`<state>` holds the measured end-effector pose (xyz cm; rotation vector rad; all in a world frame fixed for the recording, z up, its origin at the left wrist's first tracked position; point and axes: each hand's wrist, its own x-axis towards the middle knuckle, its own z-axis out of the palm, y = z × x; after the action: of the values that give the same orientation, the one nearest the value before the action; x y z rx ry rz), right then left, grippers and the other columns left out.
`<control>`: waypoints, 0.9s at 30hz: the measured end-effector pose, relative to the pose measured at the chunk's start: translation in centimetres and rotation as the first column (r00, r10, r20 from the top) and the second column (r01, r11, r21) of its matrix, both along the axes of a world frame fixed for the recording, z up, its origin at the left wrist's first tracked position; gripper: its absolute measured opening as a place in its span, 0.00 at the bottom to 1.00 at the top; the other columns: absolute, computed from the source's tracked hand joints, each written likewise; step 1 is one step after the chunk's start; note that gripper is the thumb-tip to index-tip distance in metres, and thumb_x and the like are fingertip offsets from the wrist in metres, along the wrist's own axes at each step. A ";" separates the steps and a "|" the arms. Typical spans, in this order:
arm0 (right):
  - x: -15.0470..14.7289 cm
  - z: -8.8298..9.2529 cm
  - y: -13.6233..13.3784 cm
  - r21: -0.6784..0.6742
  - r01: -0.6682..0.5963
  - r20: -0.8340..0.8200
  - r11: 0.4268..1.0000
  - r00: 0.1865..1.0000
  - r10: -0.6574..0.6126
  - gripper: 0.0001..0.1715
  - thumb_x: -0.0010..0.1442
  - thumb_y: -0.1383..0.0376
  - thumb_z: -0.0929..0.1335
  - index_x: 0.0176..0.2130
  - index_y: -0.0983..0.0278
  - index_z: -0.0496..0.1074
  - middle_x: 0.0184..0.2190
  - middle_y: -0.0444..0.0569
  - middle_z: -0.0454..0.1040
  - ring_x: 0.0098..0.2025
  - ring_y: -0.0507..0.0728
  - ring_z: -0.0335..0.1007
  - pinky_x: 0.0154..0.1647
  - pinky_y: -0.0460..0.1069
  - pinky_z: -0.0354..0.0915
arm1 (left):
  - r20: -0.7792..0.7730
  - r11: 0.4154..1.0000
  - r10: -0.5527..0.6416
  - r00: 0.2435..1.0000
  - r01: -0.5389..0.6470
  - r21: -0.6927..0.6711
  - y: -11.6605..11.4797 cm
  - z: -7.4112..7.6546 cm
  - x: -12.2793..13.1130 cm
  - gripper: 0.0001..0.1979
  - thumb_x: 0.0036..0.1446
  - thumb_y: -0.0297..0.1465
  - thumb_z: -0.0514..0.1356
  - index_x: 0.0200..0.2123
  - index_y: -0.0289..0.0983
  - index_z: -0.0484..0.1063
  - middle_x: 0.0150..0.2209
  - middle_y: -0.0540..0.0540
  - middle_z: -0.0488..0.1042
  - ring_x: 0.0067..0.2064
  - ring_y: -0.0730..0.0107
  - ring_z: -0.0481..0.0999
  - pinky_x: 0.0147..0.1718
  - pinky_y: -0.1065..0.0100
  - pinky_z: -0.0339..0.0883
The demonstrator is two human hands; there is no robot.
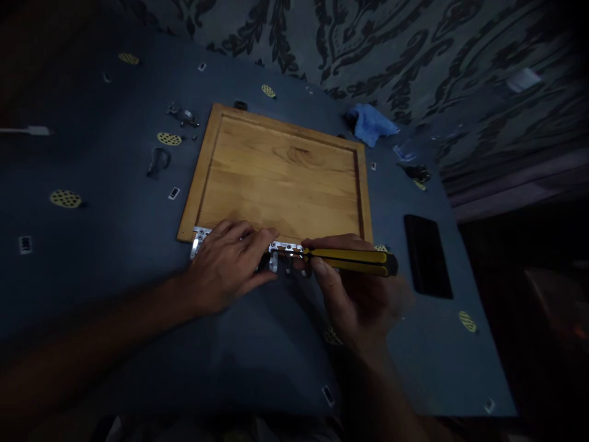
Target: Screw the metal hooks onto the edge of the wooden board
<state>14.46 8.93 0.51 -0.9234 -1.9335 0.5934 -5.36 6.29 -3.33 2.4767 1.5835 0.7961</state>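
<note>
A wooden panel (pixel 285 178) with a raised frame lies on the dark blue table. Metal hardware (pixel 286 247) runs along its near edge, with curved metal pieces hanging below. My left hand (pixel 230 261) rests over the hardware and the panel's edge, its fingers pressed together; part of the metal shows at either side of it. In my right hand (pixel 354 294) is a yellow and black screwdriver (pixel 350 260), lying nearly level along the panel's near edge. Its tip end points left, at the metal hardware, where fingers partly hide it.
A black phone-like slab (pixel 427 255) lies at the right. Behind the panel's right corner is a blue cloth (pixel 372 124). Loose metal parts (pixel 184 116) and a curved piece (pixel 158 161) lie left of the panel. A white cable plug (pixel 39 131) is at the far left.
</note>
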 end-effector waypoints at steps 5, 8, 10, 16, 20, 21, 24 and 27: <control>-0.3 -0.4 -0.1 0.062 -0.015 -0.008 0.998 1.000 0.015 0.11 0.65 0.72 0.72 0.45 0.59 0.75 0.37 0.47 0.81 0.36 0.55 0.80 0.35 0.52 0.78 | 0.004 1.000 -0.006 1.000 0.006 0.001 0.0 0.0 0.0 0.21 0.65 0.40 0.68 0.54 0.35 0.69 0.41 0.44 0.81 0.46 0.57 0.79 0.46 0.60 0.69; -0.4 -0.5 -0.2 0.100 0.009 -0.001 0.995 1.000 -0.009 0.10 0.65 0.72 0.72 0.44 0.59 0.74 0.37 0.46 0.81 0.37 0.55 0.80 0.35 0.52 0.77 | 0.008 1.000 -0.003 1.000 0.003 -0.019 0.0 0.1 0.0 0.21 0.65 0.40 0.68 0.54 0.36 0.69 0.41 0.44 0.80 0.46 0.57 0.78 0.47 0.60 0.69; -0.4 -0.6 -0.2 0.095 0.023 0.001 0.995 1.000 -0.024 0.09 0.65 0.72 0.72 0.43 0.58 0.74 0.37 0.46 0.82 0.36 0.55 0.80 0.34 0.52 0.77 | 0.015 1.000 -0.007 1.000 0.008 -0.031 0.0 0.1 -0.1 0.21 0.65 0.40 0.68 0.55 0.36 0.69 0.41 0.44 0.81 0.47 0.56 0.78 0.47 0.60 0.69; -0.3 -0.9 -0.1 0.012 0.130 0.014 0.991 0.991 -0.130 0.01 0.67 0.67 0.72 0.40 0.59 0.76 0.37 0.46 0.82 0.36 0.56 0.81 0.39 0.53 0.77 | 0.036 0.996 -0.040 0.999 0.043 -0.078 -0.3 0.7 -0.2 0.24 0.64 0.38 0.68 0.58 0.35 0.67 0.46 0.42 0.81 0.50 0.54 0.79 0.51 0.57 0.68; -0.3 -0.8 0.0 0.039 0.146 0.013 0.988 0.989 -0.147 0.02 0.67 0.64 0.72 0.38 0.60 0.76 0.35 0.46 0.83 0.35 0.57 0.82 0.39 0.54 0.78 | 0.001 0.989 -0.011 1.000 0.011 -0.145 -0.7 1.9 -0.5 0.27 0.64 0.36 0.68 0.61 0.36 0.64 0.52 0.40 0.80 0.55 0.52 0.78 0.54 0.54 0.67; -0.4 -0.7 0.1 0.061 0.147 0.017 0.987 0.989 -0.148 0.03 0.67 0.64 0.72 0.38 0.60 0.76 0.34 0.46 0.83 0.34 0.57 0.82 0.39 0.53 0.78 | -0.004 0.988 -0.002 1.000 0.001 -0.155 -0.8 2.2 -0.7 0.28 0.64 0.36 0.69 0.62 0.36 0.64 0.53 0.39 0.80 0.55 0.51 0.78 0.54 0.54 0.67; -0.4 -0.6 0.3 0.124 0.155 0.046 0.980 0.986 -0.161 0.05 0.66 0.64 0.72 0.35 0.60 0.75 0.31 0.45 0.83 0.33 0.56 0.81 0.37 0.52 0.78 | -0.001 0.984 0.016 1.000 -0.016 -0.177 -1.0 2.8 -1.4 0.29 0.63 0.37 0.69 0.62 0.37 0.63 0.53 0.40 0.80 0.56 0.51 0.78 0.55 0.54 0.67; -0.5 -0.5 0.5 0.156 0.157 0.063 0.975 0.984 -0.168 0.06 0.66 0.65 0.72 0.34 0.60 0.75 0.30 0.44 0.82 0.32 0.55 0.81 0.36 0.51 0.78 | 0.024 0.981 0.028 0.999 -0.023 -0.192 -0.9 2.7 -1.8 0.30 0.61 0.38 0.71 0.61 0.39 0.63 0.52 0.42 0.81 0.56 0.52 0.79 0.55 0.54 0.68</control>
<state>13.98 9.41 0.02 -1.0080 -1.9179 0.3162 -7.19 5.43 -0.62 2.3066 1.6032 0.6424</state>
